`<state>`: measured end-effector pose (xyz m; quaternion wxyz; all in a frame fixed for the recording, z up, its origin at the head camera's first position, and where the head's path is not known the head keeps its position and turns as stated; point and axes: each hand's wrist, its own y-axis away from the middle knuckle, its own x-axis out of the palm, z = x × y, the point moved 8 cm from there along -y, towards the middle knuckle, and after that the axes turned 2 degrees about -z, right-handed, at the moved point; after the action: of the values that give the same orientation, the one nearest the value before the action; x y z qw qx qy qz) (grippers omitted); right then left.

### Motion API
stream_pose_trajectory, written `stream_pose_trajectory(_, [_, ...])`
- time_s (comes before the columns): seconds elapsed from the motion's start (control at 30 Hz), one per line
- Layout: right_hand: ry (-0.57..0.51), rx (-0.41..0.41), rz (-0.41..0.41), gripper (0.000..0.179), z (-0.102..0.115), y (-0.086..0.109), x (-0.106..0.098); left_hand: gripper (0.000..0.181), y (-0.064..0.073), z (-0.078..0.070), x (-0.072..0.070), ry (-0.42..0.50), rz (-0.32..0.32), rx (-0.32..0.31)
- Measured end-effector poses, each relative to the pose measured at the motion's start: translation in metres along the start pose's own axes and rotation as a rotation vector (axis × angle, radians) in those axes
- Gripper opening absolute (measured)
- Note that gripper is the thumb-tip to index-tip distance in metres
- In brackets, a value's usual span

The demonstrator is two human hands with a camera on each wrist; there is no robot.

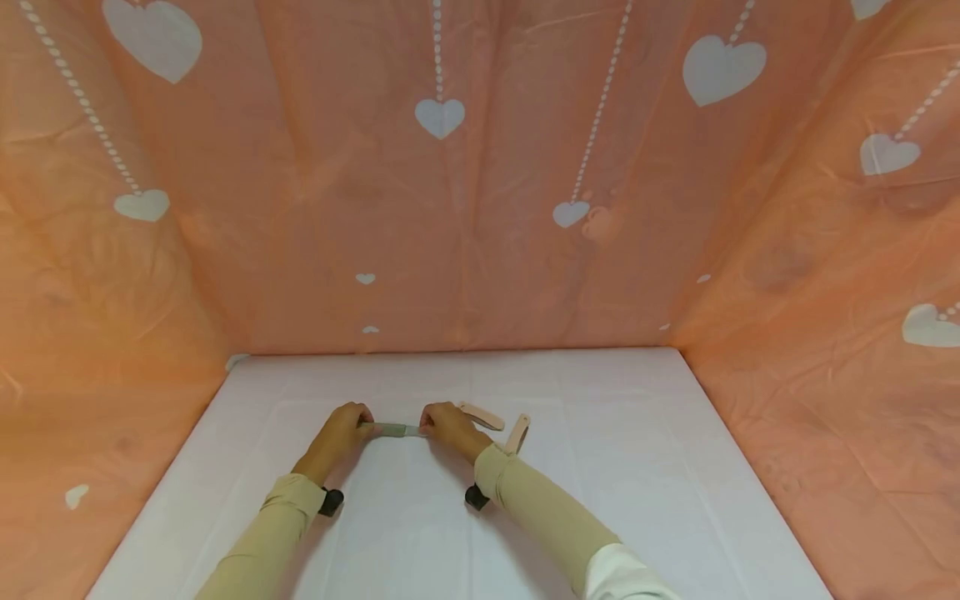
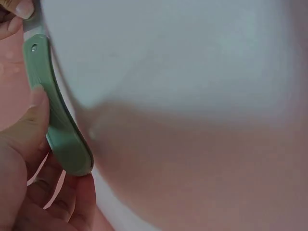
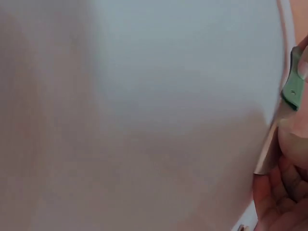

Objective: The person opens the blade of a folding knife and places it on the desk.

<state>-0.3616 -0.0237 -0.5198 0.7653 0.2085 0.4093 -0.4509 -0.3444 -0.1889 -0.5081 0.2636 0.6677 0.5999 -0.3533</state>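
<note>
A folding knife with a green handle [image 2: 55, 103] is opened out straight between my two hands, level in the head view. My left hand [image 1: 348, 427] grips the handle, thumb along its side and fingertips under its rounded end. The right hand [image 1: 448, 427] pinches the metal blade [image 3: 270, 147], with the thumb on its flat and the fingers beneath. The blade's squared end shows by the right fingertips in the right wrist view. Just past the right hand lie two slim pale pink pieces [image 1: 483, 416] [image 1: 517, 433], each with a small hole near one end.
The white table [image 1: 637, 492] stretches out under both arms. An orange curtain [image 1: 465, 250] with white hearts encloses its back and both sides. Black wrist cameras [image 1: 331, 502] sit below each cuff.
</note>
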Motion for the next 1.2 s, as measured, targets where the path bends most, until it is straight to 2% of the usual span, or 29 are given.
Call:
stream_pose_trajectory(0.1, [0.024, -0.011, -0.011, 0.008, -0.001, -0.004, 0.002, 0.015, -0.002, 0.004, 0.003, 0.004, 0.007, -0.016])
stream_pose_trajectory(0.33, [0.106, -0.047, -0.069, 0.006, 0.001, -0.010, -0.002, 0.010, -0.008, 0.007, 0.004, 0.025, -0.045, 0.014])
stream_pose_trajectory(0.63, [0.095, -0.041, -0.070, 0.005, 0.000, -0.009, 0.000, 0.005, -0.012, 0.005, 0.010, -0.007, -0.040, 0.034])
stream_pose_trajectory(0.83, [0.060, -0.040, -0.064, 0.008, 0.001, -0.006, -0.002, 0.003, -0.010, -0.006, 0.011, -0.103, -0.036, 0.061])
stream_pose_trajectory(0.97, [0.027, -0.037, -0.061, 0.012, -0.003, -0.002, -0.014, 0.006, -0.010, -0.020, 0.012, -0.144, -0.035, 0.116])
stream_pose_trajectory(1.1, [0.011, -0.002, -0.080, 0.016, -0.018, 0.006, -0.035, 0.013, -0.012, -0.038, 0.013, -0.107, -0.061, 0.186])
stream_pose_trajectory(1.17, [0.013, 0.028, -0.098, 0.018, -0.029, 0.010, -0.046, 0.017, -0.013, -0.044, 0.014, -0.070, -0.069, 0.196])
stream_pose_trajectory(1.2, [0.010, 0.046, -0.103, 0.019, -0.035, 0.013, -0.051, 0.018, -0.015, -0.046, 0.015, -0.040, -0.067, 0.180])
